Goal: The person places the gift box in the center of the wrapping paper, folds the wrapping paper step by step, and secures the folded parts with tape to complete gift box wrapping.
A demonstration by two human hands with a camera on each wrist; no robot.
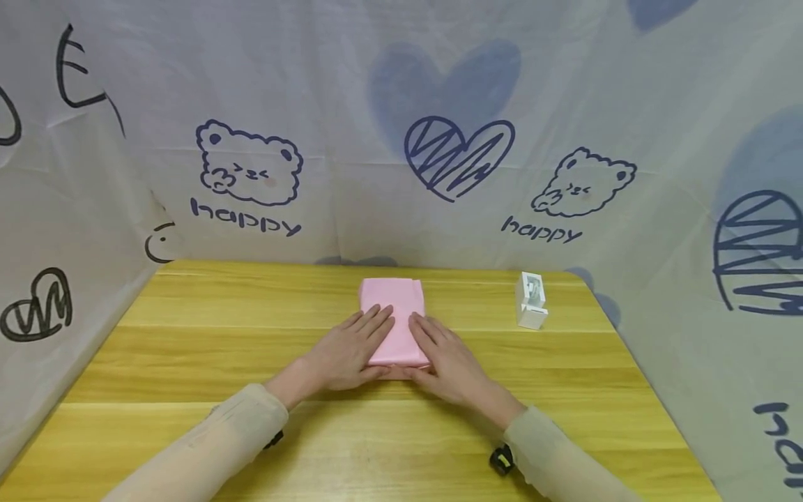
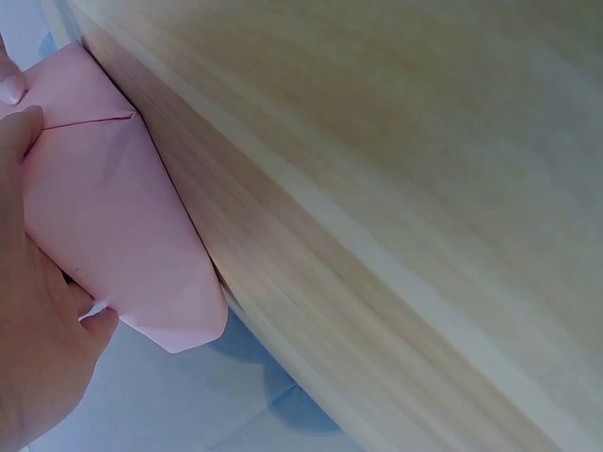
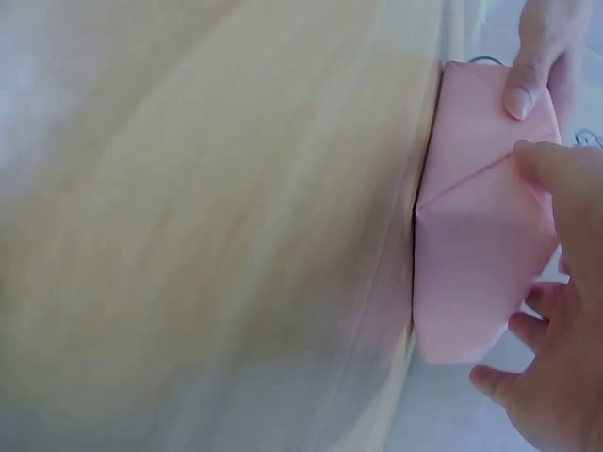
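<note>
A box-shaped parcel in pink paper (image 1: 401,338) lies flat on the wooden table, lengthwise away from me. My left hand (image 1: 351,348) rests along its left side, straight fingers on the top and thumb at the near end. From the right, my right hand (image 1: 453,362) lies on its right edge, thumb also pressing the near end. In the left wrist view the parcel's end (image 2: 122,207) shows a creased paper fold between the thumbs. The right wrist view shows the same folded end (image 3: 480,217), with a slanting paper edge under the right thumb.
A small white box (image 1: 532,317) with an open front and something clear inside stands at the back right of the table (image 1: 207,335). White cloth (image 1: 351,209) printed with hearts and bears hangs behind and on both sides.
</note>
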